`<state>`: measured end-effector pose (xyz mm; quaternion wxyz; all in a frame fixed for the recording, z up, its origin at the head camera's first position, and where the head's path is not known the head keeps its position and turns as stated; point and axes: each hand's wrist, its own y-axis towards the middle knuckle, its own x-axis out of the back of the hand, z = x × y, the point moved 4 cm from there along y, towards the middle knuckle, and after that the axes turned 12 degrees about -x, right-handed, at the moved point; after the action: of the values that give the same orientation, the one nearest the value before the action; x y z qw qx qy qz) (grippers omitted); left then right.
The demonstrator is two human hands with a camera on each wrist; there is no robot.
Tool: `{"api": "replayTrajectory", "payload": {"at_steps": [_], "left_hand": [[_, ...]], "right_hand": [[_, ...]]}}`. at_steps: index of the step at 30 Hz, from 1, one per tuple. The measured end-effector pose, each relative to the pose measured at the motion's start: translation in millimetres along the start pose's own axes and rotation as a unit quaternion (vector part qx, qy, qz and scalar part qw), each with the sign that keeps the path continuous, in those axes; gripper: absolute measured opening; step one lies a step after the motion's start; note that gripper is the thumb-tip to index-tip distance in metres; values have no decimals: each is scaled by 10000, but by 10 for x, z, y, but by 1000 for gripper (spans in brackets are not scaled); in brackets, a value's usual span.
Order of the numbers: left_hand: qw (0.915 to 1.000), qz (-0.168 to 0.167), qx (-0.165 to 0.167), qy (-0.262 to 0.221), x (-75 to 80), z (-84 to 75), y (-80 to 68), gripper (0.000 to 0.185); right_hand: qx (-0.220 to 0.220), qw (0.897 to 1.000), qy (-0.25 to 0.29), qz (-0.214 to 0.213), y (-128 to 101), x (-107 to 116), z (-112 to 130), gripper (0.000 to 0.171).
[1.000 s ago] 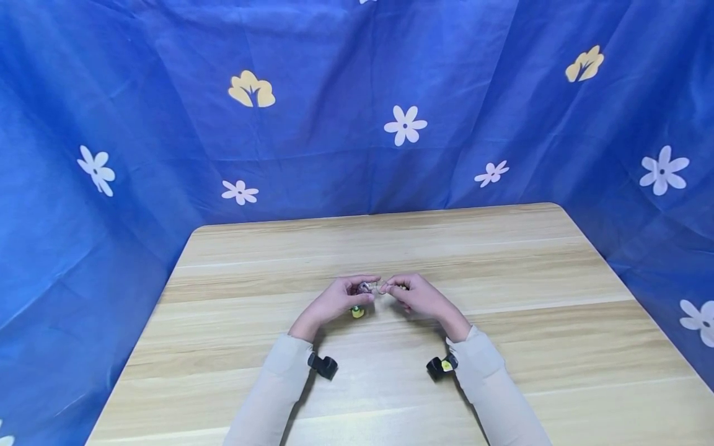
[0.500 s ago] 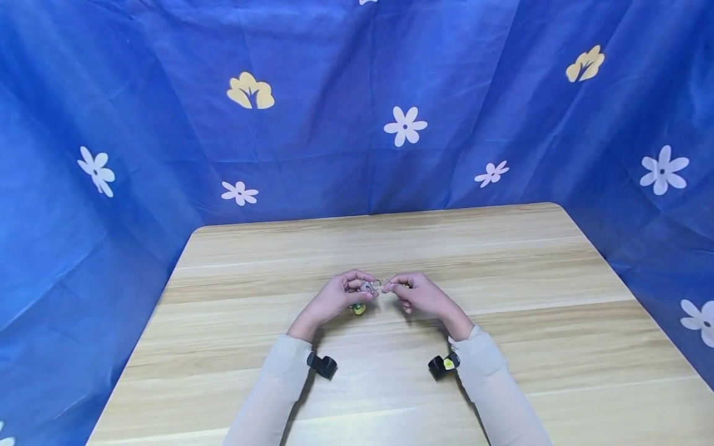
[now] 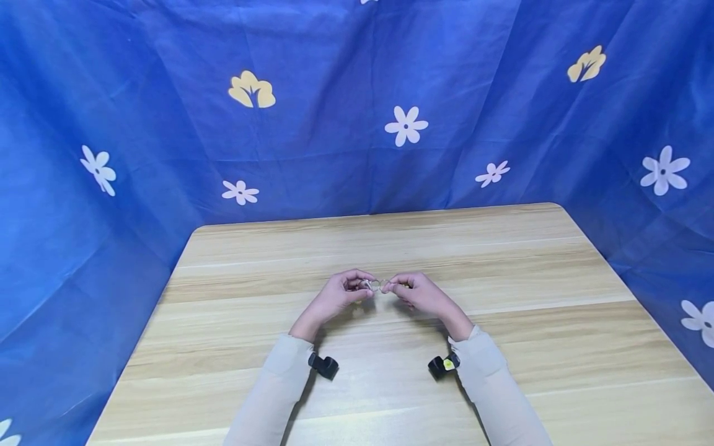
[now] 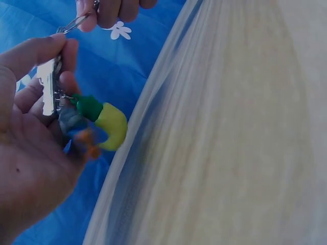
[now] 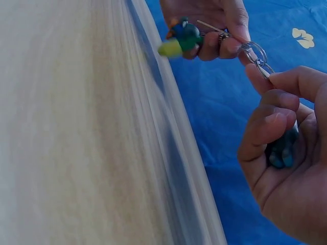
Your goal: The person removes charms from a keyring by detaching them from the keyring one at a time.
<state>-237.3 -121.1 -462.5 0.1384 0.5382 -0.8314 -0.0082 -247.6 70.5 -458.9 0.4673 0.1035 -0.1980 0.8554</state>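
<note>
Over the table, my left hand (image 3: 336, 300) pinches a key ring between thumb and fingers. From it hang a silver key (image 4: 48, 92), a yellow-and-green charm (image 4: 111, 126) and a grey-blue and orange charm (image 4: 74, 122). Facing it, my right hand (image 3: 422, 293) pinches a second metal ring (image 5: 267, 72) between thumb and index finger. This ring meets the left one (image 5: 255, 52) in the gap between the hands, and they look linked. A dark teal charm (image 5: 282, 150) sits within the right hand's curled fingers, partly hidden.
The wooden table (image 3: 357, 384) lies beneath both hands. A blue cloth (image 3: 312, 136) with white flowers and yellow trees hangs behind it and at both sides. Black wrist mounts (image 3: 323, 365) are strapped over the light sleeves.
The left fingers have shifted their hold on the key ring, and the rings show more openly between the hands. The yellow charm below the left hand is now less visible from the head. The right hand barely moved.
</note>
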Motion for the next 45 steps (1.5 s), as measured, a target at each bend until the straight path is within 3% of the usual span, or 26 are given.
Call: {"api": "replayTrajectory", "payload": {"at_steps": [19, 45], "left_hand": [[9993, 255, 16, -255, -34, -51, -13, 36], [9994, 180, -125, 257, -44, -57, 6, 41]], "right_hand": [[-19, 9999, 108, -67, -5, -22, 52, 27], [-23, 9998, -107, -140, -9, -56, 45, 27]]}}
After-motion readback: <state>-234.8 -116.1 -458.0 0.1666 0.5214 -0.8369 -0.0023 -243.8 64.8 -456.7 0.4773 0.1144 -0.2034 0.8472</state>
